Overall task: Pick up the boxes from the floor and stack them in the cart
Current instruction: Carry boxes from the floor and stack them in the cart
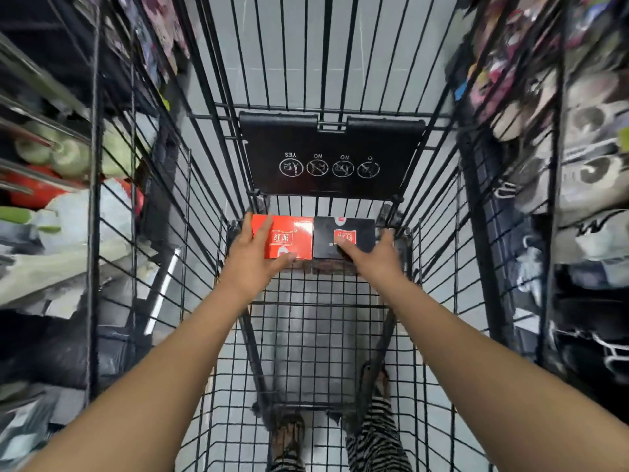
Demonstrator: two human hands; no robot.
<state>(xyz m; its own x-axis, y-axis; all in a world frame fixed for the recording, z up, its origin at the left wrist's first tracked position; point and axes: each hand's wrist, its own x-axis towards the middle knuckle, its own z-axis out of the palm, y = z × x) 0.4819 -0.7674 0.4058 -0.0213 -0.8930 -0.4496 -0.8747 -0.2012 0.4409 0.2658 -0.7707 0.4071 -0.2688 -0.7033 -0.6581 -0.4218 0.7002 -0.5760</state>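
Note:
A red box (pixel 295 237) and a black box (pixel 354 233) lie side by side, touching, at the far end of the black wire cart (pixel 306 321). They rest on top of other boxes whose edges show just beneath them. My left hand (pixel 255 257) grips the red box along its left side, thumb on its near edge. My right hand (pixel 374 255) holds the black box at its near right corner, fingers laid over its top.
The cart's folded black child-seat flap (pixel 332 155) stands just beyond the boxes. Crowded shop shelves (pixel 51 199) press in on the left, and racks of shoes (pixel 585 172) on the right. My feet and striped trouser legs (pixel 374 437) show through the cart's mesh floor.

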